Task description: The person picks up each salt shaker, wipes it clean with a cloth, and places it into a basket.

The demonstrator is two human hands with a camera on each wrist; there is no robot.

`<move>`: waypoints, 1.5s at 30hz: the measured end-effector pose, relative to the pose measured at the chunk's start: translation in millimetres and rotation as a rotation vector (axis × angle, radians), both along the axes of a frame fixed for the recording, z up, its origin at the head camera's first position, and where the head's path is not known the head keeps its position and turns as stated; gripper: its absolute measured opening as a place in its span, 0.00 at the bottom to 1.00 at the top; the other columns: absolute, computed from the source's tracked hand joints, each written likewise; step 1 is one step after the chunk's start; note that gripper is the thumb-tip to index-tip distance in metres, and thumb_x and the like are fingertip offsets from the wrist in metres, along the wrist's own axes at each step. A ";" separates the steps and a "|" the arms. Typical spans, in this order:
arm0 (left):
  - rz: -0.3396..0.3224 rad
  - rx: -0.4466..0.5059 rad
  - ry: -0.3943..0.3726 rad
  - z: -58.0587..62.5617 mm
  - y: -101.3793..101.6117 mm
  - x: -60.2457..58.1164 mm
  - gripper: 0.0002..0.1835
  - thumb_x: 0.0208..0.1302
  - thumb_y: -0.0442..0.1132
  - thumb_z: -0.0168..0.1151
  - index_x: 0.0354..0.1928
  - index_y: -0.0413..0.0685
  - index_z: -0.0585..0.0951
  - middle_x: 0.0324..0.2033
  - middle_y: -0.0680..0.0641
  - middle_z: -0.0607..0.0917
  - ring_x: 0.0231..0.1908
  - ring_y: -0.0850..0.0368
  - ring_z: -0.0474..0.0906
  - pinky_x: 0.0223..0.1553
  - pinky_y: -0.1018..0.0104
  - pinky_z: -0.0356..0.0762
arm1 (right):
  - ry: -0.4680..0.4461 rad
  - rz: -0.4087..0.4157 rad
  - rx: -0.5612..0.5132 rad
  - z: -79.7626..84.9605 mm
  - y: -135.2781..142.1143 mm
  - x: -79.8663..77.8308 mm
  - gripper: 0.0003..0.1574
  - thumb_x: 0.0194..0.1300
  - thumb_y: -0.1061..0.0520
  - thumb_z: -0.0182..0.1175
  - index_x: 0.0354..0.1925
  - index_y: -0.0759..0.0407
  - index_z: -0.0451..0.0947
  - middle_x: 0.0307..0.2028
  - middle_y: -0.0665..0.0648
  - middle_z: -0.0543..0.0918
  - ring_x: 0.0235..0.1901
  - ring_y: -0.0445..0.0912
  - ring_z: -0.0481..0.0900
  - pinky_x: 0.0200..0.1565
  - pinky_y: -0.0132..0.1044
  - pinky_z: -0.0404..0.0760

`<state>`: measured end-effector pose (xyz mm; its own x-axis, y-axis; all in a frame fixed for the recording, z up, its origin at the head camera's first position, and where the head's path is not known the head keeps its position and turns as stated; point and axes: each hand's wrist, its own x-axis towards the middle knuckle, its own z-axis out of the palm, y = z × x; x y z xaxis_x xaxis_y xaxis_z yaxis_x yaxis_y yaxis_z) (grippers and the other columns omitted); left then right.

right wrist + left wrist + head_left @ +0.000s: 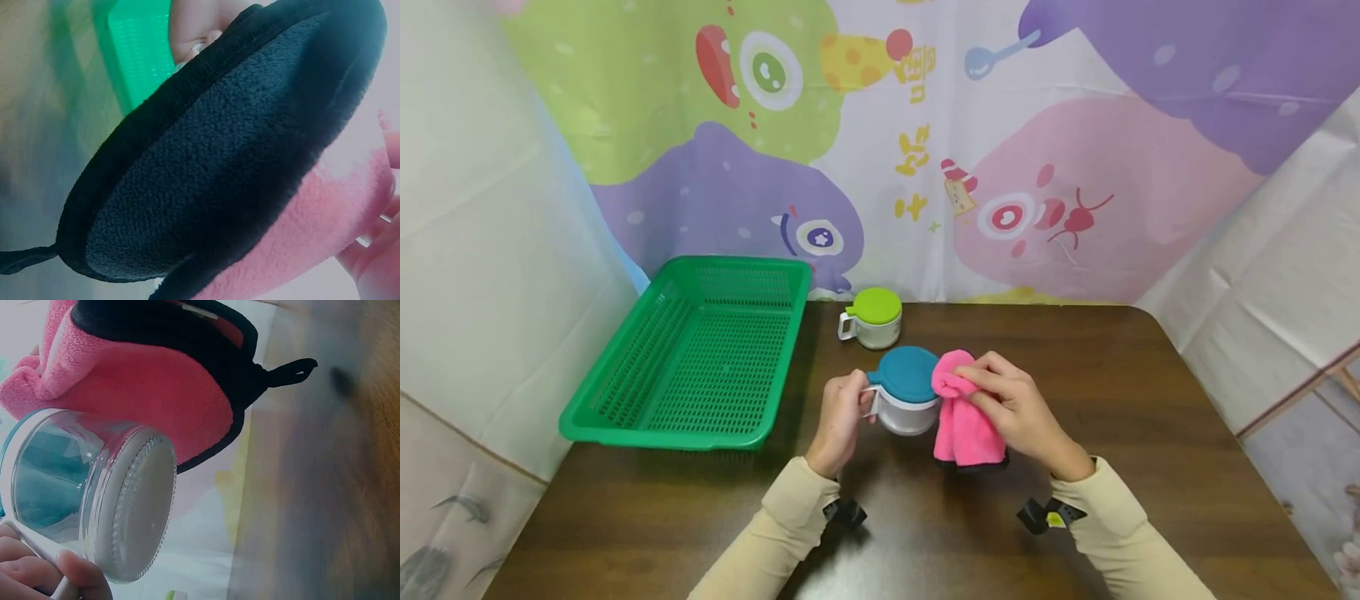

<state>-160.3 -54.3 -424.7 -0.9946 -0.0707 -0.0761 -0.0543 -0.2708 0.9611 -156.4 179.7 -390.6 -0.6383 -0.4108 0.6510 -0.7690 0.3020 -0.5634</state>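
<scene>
My left hand (841, 417) grips the handle of a clear jar (907, 417) with a white collar and a blue lid (908, 374). In the left wrist view the jar (53, 478) is tilted, its ridged round base (147, 506) showing, raised off the table. My right hand (1015, 408) pinches a bunched pink cloth (970, 429) against the jar's right side. The cloth hangs down from the fingers, with a dark trim and a small loop (294, 373) at its edge. Its dark grey side (206, 156) fills much of the right wrist view.
Behind the blue-lidded jar stands a similar jar (880, 335) with a green lid (877, 306), its handle to the left. A green perforated basket (782, 367) sits on the left of the brown wooden table (1120, 400). A cartoon-printed curtain (880, 208) hangs behind.
</scene>
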 end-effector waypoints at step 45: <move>0.012 0.074 0.014 24.6 -17.0 -2.1 0.19 0.59 0.33 0.40 0.09 0.49 0.62 0.08 0.56 0.59 0.13 0.60 0.54 0.19 0.69 0.65 | -0.077 -0.102 0.027 -6.0 19.9 1.3 0.22 0.56 0.72 0.64 0.51 0.66 0.81 0.33 0.55 0.79 0.31 0.38 0.71 0.28 0.25 0.70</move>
